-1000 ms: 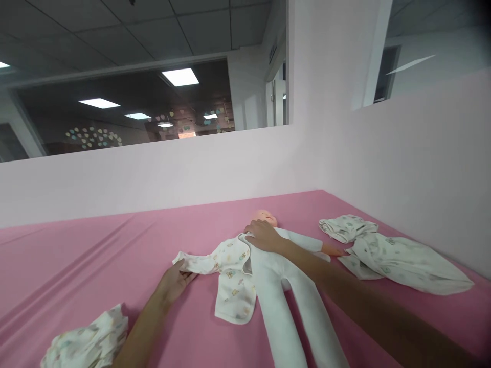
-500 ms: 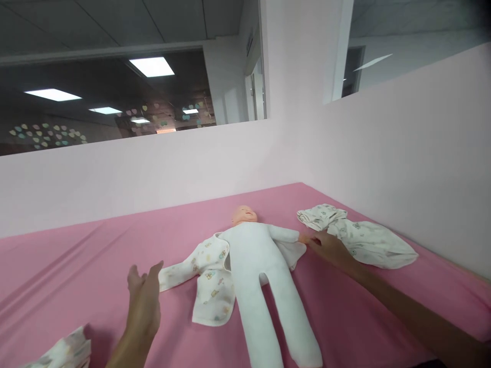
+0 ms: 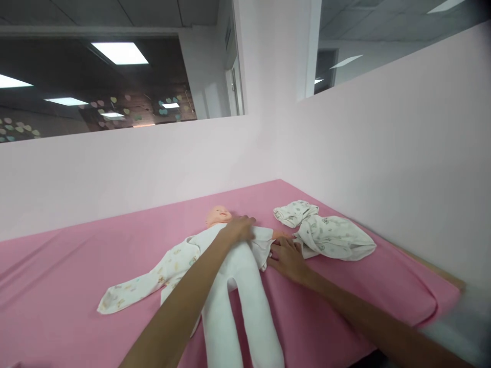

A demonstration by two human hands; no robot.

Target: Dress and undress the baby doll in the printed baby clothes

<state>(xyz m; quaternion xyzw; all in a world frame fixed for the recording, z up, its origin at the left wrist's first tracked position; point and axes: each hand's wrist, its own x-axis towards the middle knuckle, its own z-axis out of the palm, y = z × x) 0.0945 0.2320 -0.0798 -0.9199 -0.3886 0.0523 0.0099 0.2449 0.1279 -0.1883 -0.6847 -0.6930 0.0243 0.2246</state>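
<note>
A white-bodied baby doll (image 3: 233, 286) lies on its back on the pink sheet (image 3: 76, 276), head (image 3: 218, 215) toward the wall. A printed baby top (image 3: 153, 276) lies partly under it, one sleeve spread out to the left. My left hand (image 3: 241, 227) reaches across the doll and rests on its right shoulder, fingers curled on the cloth there. My right hand (image 3: 286, 255) lies at the doll's right arm, fingers touching the edge of the cloth; what the fingers hold is hidden.
A crumpled printed garment (image 3: 326, 232) lies to the right near the pink partition wall (image 3: 383, 153). The table's right edge (image 3: 433, 301) drops off at the lower right. A window with ceiling lights is behind the far wall.
My left hand has crossed from the left of the spread sleeve to the doll's right shoulder. My right hand pulled back slightly toward the doll's arm. The view shifted right.
</note>
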